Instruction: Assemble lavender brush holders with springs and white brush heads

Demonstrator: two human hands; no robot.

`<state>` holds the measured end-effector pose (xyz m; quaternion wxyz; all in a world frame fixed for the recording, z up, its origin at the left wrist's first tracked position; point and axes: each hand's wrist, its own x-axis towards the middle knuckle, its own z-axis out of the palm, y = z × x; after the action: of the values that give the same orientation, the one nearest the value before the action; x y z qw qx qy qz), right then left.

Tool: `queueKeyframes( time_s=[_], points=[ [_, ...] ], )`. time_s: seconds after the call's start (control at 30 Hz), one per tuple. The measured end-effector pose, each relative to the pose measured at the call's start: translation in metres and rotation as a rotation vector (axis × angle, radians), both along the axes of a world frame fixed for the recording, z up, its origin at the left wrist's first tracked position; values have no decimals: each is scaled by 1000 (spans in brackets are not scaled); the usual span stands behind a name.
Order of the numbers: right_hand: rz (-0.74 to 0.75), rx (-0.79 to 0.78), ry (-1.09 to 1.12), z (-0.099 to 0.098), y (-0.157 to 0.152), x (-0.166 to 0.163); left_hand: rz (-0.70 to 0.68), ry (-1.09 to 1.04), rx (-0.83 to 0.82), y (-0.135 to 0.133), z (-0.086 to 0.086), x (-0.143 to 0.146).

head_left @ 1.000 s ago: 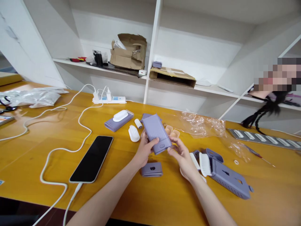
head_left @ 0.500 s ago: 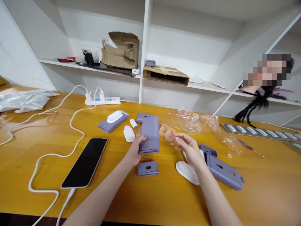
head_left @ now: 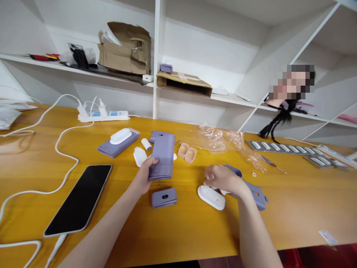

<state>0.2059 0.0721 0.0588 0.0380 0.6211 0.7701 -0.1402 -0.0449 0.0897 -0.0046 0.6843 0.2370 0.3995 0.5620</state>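
Note:
My left hand [head_left: 144, 174] grips a tall purple ribbed case [head_left: 162, 157], holding it upright just above the wooden table [head_left: 292, 208]. My right hand [head_left: 221, 179] has its fingers curled down over white and purple parts at the near end of a purple slotted housing [head_left: 258, 194]; what it pinches is hidden. A white oval brush piece [head_left: 211, 197] lies just in front of that hand. A small purple cap [head_left: 164, 197] rests on the table below the case.
A black phone [head_left: 79, 198] on a white cable lies at the left. Behind it are a purple box with a white lid [head_left: 118, 142], a white oval piece [head_left: 138, 156], two peach cups [head_left: 187, 152], crumpled plastic wrap [head_left: 221, 139] and a power strip [head_left: 103, 115]. White shelves [head_left: 156, 56] hold cardboard boxes.
My right hand has let go of the purple case and dropped to the parts at the right. My left hand alone now holds the case, lowered toward the table. The view has swung right.

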Motion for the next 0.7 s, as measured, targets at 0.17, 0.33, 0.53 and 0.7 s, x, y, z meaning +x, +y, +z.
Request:
queueKeyframes(
  time_s=[0.17,0.33,0.53,0.7],
  points=[
    [32,-45,-325,-1,-21,-16,-10,35,35,-1,-1,2],
    [68,-16,-388,-9,-24,-31,-6,59,77,-2,-4,3],
    [125,-48,-287,-9,-28,-39,19,-113,-50,-5,5,1],
    [80,-41,-345,-18,-28,-47,-121,-279,-39,-12,14,-1]
  ],
)
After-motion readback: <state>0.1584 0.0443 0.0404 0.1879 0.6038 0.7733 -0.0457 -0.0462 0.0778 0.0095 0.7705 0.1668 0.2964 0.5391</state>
